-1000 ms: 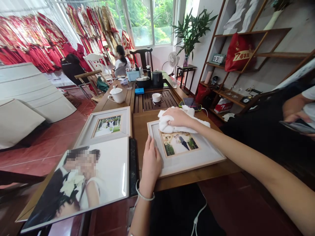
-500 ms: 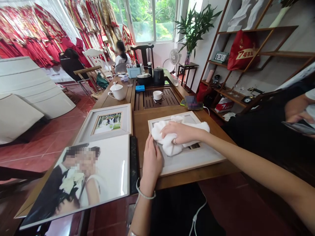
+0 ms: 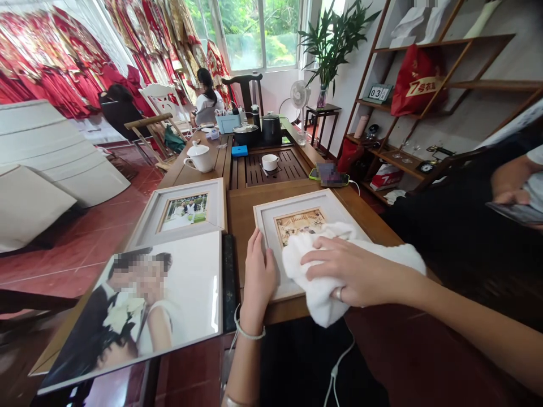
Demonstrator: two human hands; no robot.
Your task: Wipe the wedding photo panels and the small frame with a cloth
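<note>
A light wooden picture frame with a wide pale mat and a small photo lies on the table. My left hand holds its left edge, fingers straight along the outside and thumb on the near side. My right hand grips a bunched white cloth over the frame's near right part, with the fingers curled into it. The cloth covers the lower part of the photo and hangs over the frame's near edge. One end of it trails to the right, under my wrist.
On the left lie a second framed photo and a large couple print. Farther back are a white lidded teapot, a white cup, a tea tray and a phone. Another person's hand is at the right.
My right hand has drawn the white cloth from the frame's upper middle toward me and to the right, uncovering the upper part of the photo. My left hand stays at the left edge.
</note>
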